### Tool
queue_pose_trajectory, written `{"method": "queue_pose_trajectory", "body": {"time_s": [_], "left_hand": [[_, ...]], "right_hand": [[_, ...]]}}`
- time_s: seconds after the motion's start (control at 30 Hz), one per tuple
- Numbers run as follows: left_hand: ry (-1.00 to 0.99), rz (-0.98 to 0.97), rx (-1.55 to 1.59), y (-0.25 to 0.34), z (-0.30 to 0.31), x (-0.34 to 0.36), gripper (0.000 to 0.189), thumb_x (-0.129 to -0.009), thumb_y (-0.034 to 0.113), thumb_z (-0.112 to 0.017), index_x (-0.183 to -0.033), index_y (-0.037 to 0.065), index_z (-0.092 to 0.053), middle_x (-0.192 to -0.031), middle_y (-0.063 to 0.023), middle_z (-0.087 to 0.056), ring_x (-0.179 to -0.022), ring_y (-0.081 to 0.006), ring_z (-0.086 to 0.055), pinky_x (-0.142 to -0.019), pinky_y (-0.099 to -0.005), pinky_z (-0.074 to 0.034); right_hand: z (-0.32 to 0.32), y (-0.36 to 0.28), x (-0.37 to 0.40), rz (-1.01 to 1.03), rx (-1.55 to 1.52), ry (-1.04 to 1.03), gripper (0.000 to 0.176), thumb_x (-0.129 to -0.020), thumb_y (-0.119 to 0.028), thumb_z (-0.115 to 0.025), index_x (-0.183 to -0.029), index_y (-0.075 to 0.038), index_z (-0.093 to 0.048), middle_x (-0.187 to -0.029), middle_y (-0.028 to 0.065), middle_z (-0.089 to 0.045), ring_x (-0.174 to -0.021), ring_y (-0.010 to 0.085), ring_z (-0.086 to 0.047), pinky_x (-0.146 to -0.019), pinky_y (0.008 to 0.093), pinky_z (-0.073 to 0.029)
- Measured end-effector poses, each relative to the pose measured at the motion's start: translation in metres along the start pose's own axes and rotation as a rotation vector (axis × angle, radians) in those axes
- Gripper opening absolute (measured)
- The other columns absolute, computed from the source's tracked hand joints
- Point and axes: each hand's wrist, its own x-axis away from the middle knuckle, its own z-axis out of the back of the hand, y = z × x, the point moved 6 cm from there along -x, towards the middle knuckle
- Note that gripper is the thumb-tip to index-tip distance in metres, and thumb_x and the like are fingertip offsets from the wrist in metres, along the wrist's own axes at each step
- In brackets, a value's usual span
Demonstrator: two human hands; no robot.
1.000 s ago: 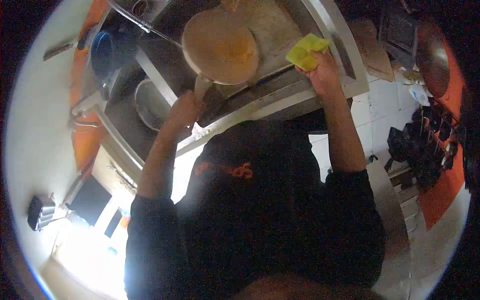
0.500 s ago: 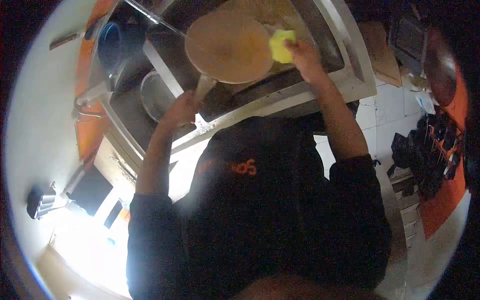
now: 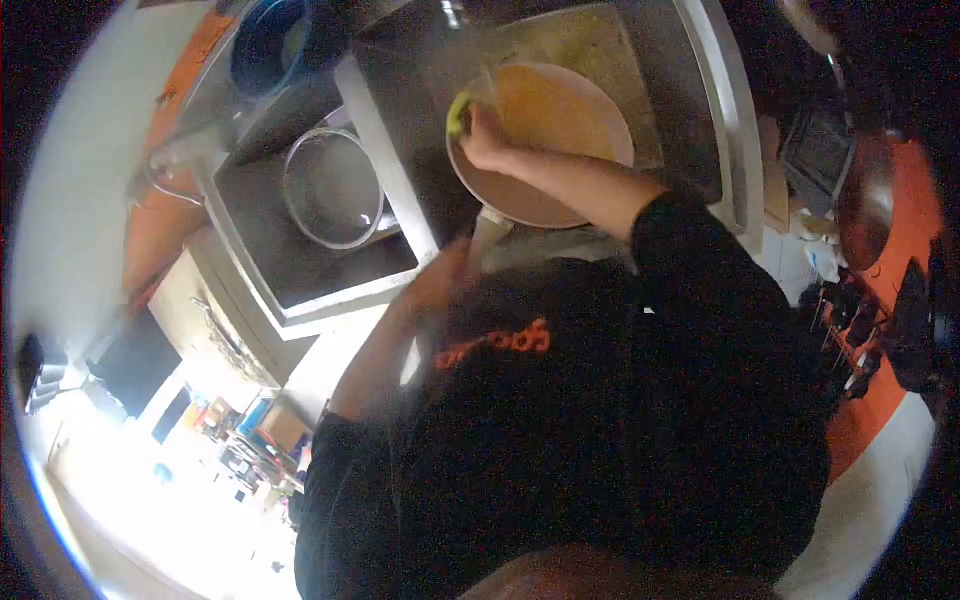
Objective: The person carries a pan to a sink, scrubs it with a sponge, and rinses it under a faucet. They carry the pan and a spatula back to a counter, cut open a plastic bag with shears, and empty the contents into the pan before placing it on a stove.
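A round, brownish frying pan [image 3: 565,110] is held over the right sink basin, its handle [image 3: 488,228] pointing toward my body. My left hand [image 3: 450,275], smeared by motion, is closed at the handle end; its fingertips are hard to see. Across the pan reaches my right arm, and my right hand [image 3: 485,140] presses a yellow-green sponge [image 3: 458,116] against the pan's left rim. Part of the sponge is hidden by the fingers.
A clear round bowl or pot [image 3: 335,188] sits in the left sink basin. Between the basins runs a pale divider [image 3: 385,150]. A blue bucket [image 3: 270,45] stands at the back left. The sink's light rim [image 3: 735,120] bounds the right side.
My right hand has carried the sponge from the pan's right edge across to its left rim. The pan has shifted right and down in view, and the camera view has moved too.
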Motion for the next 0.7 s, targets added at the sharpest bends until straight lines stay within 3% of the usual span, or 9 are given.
{"method": "queue_pose_trajectory", "body": {"time_s": [0.07,0.13,0.2,0.23,0.33,0.43,0.5,0.6,0.7], "left_hand": [[-0.165,0.491,0.585,-0.032,-0.028,0.008,0.046,-0.090,0.041,-0.038,-0.117,0.004,-0.042,-0.095,-0.0131,-0.053,-0.087,-0.0197,-0.051,-0.078,-0.0308,-0.041],[-0.157,0.415,0.458,-0.027,-0.029,0.004,0.051,-0.090,0.046,-0.029,-0.117,0.004,-0.043,-0.100,-0.0141,-0.053,-0.092,-0.0214,-0.051,-0.080,-0.0316,-0.041],[-0.105,0.399,0.586,0.009,-0.010,0.011,0.058,-0.091,0.048,-0.018,-0.115,0.004,-0.047,-0.110,-0.0180,-0.052,-0.105,-0.0256,-0.048,-0.085,-0.0354,-0.038],[-0.101,0.396,0.604,0.010,-0.010,0.013,0.058,-0.091,0.048,-0.018,-0.115,0.004,-0.047,-0.110,-0.0180,-0.052,-0.105,-0.0256,-0.048,-0.085,-0.0354,-0.038],[-0.050,0.515,0.612,-0.001,-0.014,0.012,0.060,-0.090,0.051,-0.018,-0.109,0.004,-0.050,-0.107,-0.0217,-0.054,-0.104,-0.0311,-0.050,-0.086,-0.0407,-0.037],[-0.179,0.446,0.141,-0.010,-0.016,0.006,0.049,-0.090,0.044,-0.027,-0.110,0.004,-0.047,-0.099,-0.0243,-0.056,-0.098,-0.0352,-0.052,-0.084,-0.0431,-0.038],[-0.150,0.310,-0.026,-0.010,-0.020,0.003,0.041,-0.090,0.034,-0.032,-0.115,0.003,-0.041,-0.094,-0.0245,-0.057,-0.092,-0.0387,-0.054,-0.080,-0.0451,-0.040],[-0.040,0.385,0.079,-0.038,-0.041,0.003,0.039,-0.084,0.030,-0.044,-0.112,0.003,-0.041,-0.093,-0.0237,-0.057,-0.091,-0.0383,-0.055,-0.078,-0.0441,-0.042],[0.032,0.562,0.199,-0.063,-0.055,0.008,0.042,-0.079,0.026,-0.057,-0.110,0.002,-0.041,-0.093,-0.0229,-0.057,-0.090,-0.0380,-0.055,-0.075,-0.0431,-0.043]], "right_hand": [[0.013,0.031,-0.039,-0.150,0.068,0.379,0.036,-0.080,-0.014,-0.045,-0.113,-0.001,-0.043,-0.107,0.0196,-0.051,-0.098,0.0331,-0.050,-0.088,0.0392,-0.036],[0.033,0.050,-0.055,-0.272,-0.076,0.336,0.043,-0.081,-0.017,-0.043,-0.120,0.001,-0.037,-0.118,0.0219,-0.045,-0.102,0.0359,-0.047,-0.092,0.0431,-0.033],[0.059,0.035,-0.036,-0.194,0.023,0.571,0.027,-0.081,-0.016,-0.044,-0.104,-0.003,-0.050,-0.099,0.0205,-0.054,-0.097,0.0377,-0.049,-0.086,0.0419,-0.037],[0.050,0.031,-0.027,-0.187,0.035,0.559,0.027,-0.081,-0.016,-0.044,-0.104,-0.003,-0.050,-0.099,0.0205,-0.054,-0.097,0.0377,-0.049,-0.086,0.0419,-0.037],[-0.032,0.039,0.002,-0.017,0.135,-0.053,0.027,-0.080,-0.015,-0.043,-0.102,-0.001,-0.052,-0.099,0.0236,-0.053,-0.097,0.0388,-0.048,-0.085,0.0419,-0.038],[-0.038,0.009,0.010,0.137,0.252,-0.537,0.028,-0.081,-0.016,-0.042,-0.102,0.000,-0.051,-0.102,0.0248,-0.052,-0.100,0.0397,-0.047,-0.087,0.0432,-0.037],[-0.009,0.026,-0.019,-0.128,-0.003,-0.179,0.029,-0.083,-0.016,-0.039,-0.102,0.002,-0.051,-0.103,0.0246,-0.052,-0.099,0.0388,-0.048,-0.084,0.0439,-0.038],[0.025,0.089,-0.049,-0.113,0.208,-0.219,0.030,-0.085,-0.017,-0.038,-0.103,0.003,-0.051,-0.106,0.0242,-0.051,-0.101,0.0354,-0.049,-0.083,0.0414,-0.040],[0.050,0.173,-0.018,-0.561,0.031,-0.168,0.032,-0.083,-0.019,-0.043,-0.108,-0.002,-0.054,-0.102,0.0204,-0.057,-0.097,0.0296,-0.055,-0.080,0.0371,-0.043]]}}
